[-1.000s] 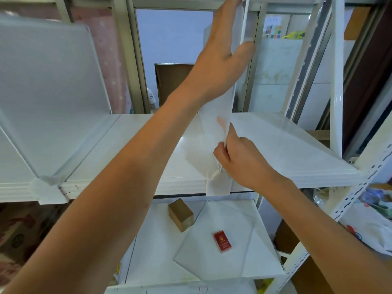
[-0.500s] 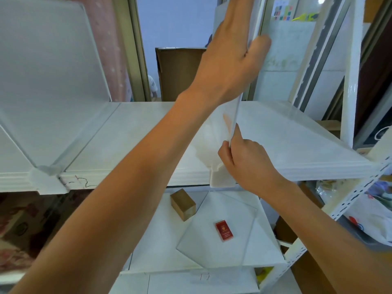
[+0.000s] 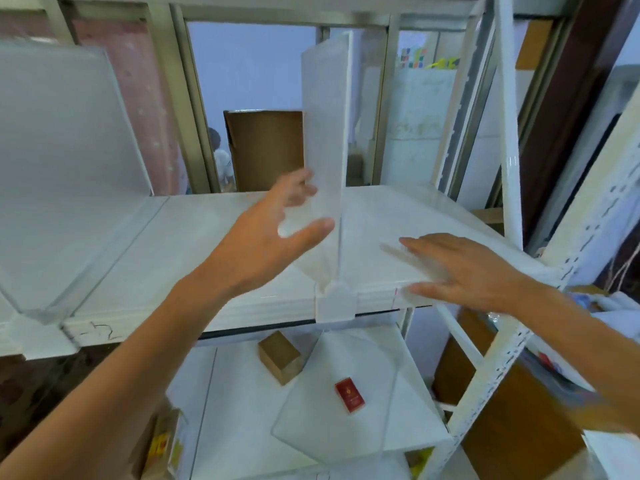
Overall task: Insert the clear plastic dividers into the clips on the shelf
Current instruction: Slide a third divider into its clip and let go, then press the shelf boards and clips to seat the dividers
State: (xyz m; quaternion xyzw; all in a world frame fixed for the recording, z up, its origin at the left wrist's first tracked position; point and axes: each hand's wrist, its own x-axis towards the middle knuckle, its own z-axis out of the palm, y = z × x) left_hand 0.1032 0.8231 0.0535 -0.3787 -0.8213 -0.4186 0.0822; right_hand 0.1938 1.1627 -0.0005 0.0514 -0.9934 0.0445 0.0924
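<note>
A clear plastic divider (image 3: 327,133) stands upright on the white shelf (image 3: 194,258), its foot seated in a white clip (image 3: 335,303) on the shelf's front edge. My left hand (image 3: 273,237) is open just left of the divider, fingers spread, not gripping it. Over the shelf to the right of the clip, my right hand (image 3: 460,268) hovers open and palm down. Another divider (image 3: 62,161) stands at the far left in its own clip (image 3: 38,336). A loose clear sheet (image 3: 343,407) lies on the lower shelf.
On the lower shelf (image 3: 235,410) sit a small brown box (image 3: 280,356) and a red pack (image 3: 349,394) that rests on the loose sheet. White perforated uprights (image 3: 505,133) frame the right side. A brown cardboard box (image 3: 265,150) stands behind the shelf.
Both hands have let go of the middle divider. The left hand dropped from its top edge, the right moved away to the right. The divider now stands alone in its clip.
</note>
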